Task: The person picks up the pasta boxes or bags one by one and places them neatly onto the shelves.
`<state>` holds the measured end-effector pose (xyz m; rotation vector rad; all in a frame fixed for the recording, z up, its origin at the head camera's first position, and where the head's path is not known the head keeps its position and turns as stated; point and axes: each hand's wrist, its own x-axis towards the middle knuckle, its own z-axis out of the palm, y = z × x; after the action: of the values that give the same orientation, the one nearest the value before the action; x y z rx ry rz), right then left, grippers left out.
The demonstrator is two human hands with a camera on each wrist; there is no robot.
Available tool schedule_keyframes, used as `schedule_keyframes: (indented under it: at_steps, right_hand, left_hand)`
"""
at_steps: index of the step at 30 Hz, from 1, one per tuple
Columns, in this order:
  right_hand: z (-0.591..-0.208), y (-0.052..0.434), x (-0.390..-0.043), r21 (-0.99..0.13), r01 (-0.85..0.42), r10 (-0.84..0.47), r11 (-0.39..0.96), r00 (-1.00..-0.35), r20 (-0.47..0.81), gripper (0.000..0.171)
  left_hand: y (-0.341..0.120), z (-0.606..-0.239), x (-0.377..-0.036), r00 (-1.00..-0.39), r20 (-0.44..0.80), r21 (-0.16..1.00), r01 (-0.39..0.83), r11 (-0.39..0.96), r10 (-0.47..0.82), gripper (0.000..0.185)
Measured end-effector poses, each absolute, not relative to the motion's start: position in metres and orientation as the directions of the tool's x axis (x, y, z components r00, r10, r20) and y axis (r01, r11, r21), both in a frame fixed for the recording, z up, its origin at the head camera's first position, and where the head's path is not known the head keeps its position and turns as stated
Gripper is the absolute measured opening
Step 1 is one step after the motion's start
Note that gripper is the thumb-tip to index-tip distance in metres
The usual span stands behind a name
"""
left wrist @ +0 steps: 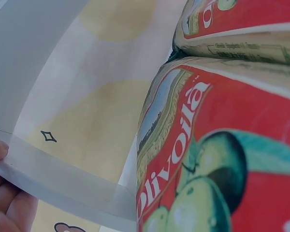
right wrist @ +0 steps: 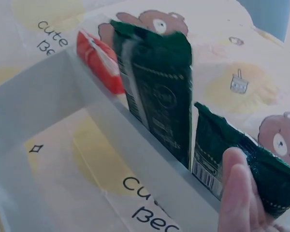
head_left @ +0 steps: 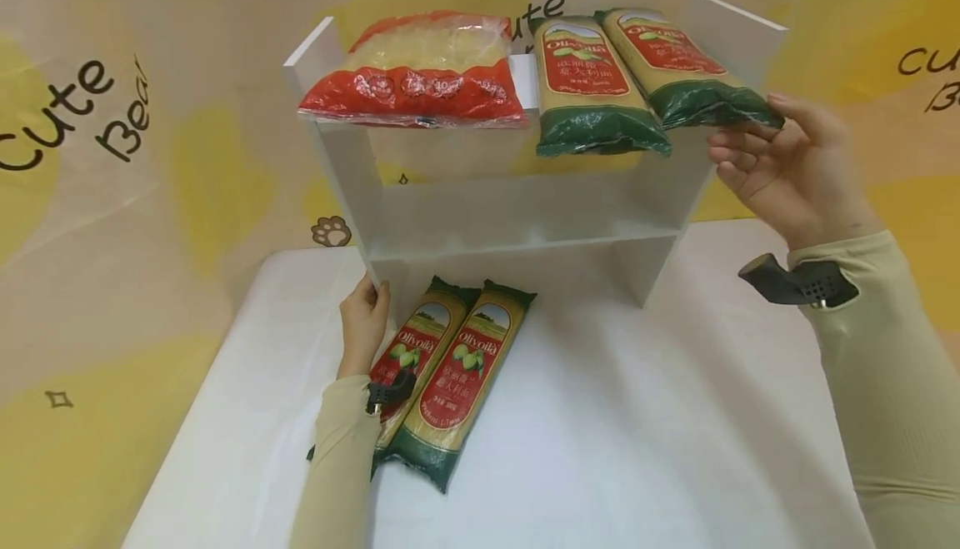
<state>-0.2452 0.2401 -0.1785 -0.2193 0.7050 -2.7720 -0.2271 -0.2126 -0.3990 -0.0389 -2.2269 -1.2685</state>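
A white shelf unit [head_left: 517,224] stands toward the far edge of a white table [head_left: 637,449], against a yellow cartoon-bear backdrop [head_left: 90,157]. The right hand [head_left: 787,166] is raised at the right end of the top shelf, its fingers lightly curled around the near green end of the rightmost pasta packet [head_left: 682,66]; the right wrist view shows a fingertip pressed on that dark green end, which juts over the shelf's front edge. Just beside it, touching along its left side, lies a second pasta packet [head_left: 588,87] of the same make, also hanging slightly over the front edge. At the left end of the top shelf rests a red-and-clear noodle bag [head_left: 420,70], apart from the two packets. The left hand [head_left: 363,324] is low at the shelf unit's near left corner, its fingers and thumb closed around the bottom of the left side panel [head_left: 352,174]; the left wrist view shows the fingers against the panel's thin edge. On the table just right of that hand lie two more packets side by side and touching, the left table packet [head_left: 408,357] partly under the forearm and the right table packet [head_left: 461,382] beside it, both pointing toward the shelf unit's open foot.
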Motion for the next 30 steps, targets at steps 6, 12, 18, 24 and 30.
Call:
schedule_keyframes:
  at_steps: [6,12,18,24,30]
  right_hand:
    - [-0.200,0.240,-0.217,-0.434,0.184,-0.313,-0.882,-0.917,0.249,0.044]
    - [-0.228,0.229,-0.201,-0.477,0.189,-0.376,-0.858,-0.864,0.334,0.056]
    - [-0.269,0.215,-0.194,-0.571,0.129,-0.413,-0.811,-0.817,0.403,0.056]
    - [-0.304,0.198,-0.188,-0.671,0.135,-0.445,-0.729,-0.839,0.314,0.052]
    - [-0.332,0.184,-0.183,-0.761,0.146,-0.475,-0.632,-0.849,0.232,0.050]
  left_hand:
    - [-0.208,-0.397,-0.232,-0.838,0.489,0.779,0.294,0.553,-0.244,0.020]
    - [-0.209,-0.397,-0.232,-0.834,0.492,0.774,0.290,0.563,-0.248,0.020]
    - [-0.210,-0.397,-0.232,-0.837,0.488,0.774,0.284,0.566,-0.247,0.021]
    - [-0.211,-0.398,-0.231,-0.833,0.495,0.765,0.282,0.579,-0.249,0.019]
    - [-0.212,-0.398,-0.230,-0.834,0.491,0.768,0.277,0.578,-0.253,0.018]
